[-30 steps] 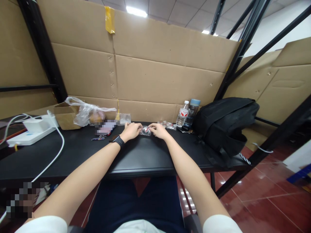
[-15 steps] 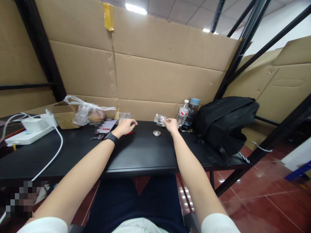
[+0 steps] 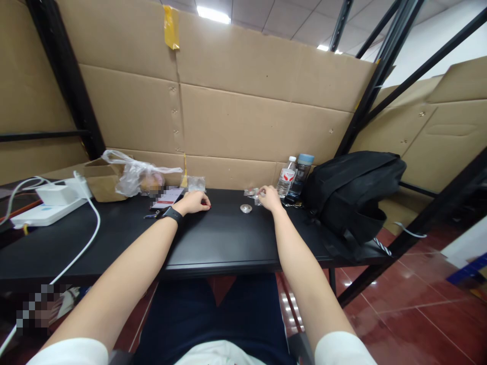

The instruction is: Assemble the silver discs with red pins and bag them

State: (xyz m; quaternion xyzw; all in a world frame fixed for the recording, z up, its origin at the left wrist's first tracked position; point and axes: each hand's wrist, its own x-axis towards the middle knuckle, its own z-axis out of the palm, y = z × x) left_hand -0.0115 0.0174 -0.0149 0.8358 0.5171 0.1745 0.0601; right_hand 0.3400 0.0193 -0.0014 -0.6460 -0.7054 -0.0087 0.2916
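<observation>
My left hand (image 3: 195, 202) rests on the black tabletop (image 3: 224, 243), its fingers closed on a small red thing (image 3: 209, 206) that is mostly hidden beneath them. A black watch is on that wrist. Farther right, my right hand (image 3: 271, 197) has curled fingers at the edge of a small clear plastic packet (image 3: 250, 192), which seems pinched at its near side. Between the hands, closer to the right one, lies a small round roll, like clear tape (image 3: 246, 208). Another clear bag (image 3: 196, 183) lies behind my left hand.
A water bottle (image 3: 286, 177) and a blue-lidded bottle (image 3: 303, 172) stand beside a black backpack (image 3: 350, 192) at right. On the left are a printed card (image 3: 167, 197), a tied plastic bag (image 3: 131, 177), an open carton (image 3: 101, 182) and a white power strip (image 3: 45, 213). Cardboard (image 3: 236, 121) walls the back.
My left hand has come down, with its fingers closing over the red thing. The packet at my right hand has dropped lower and looks flatter. The round roll has stayed put.
</observation>
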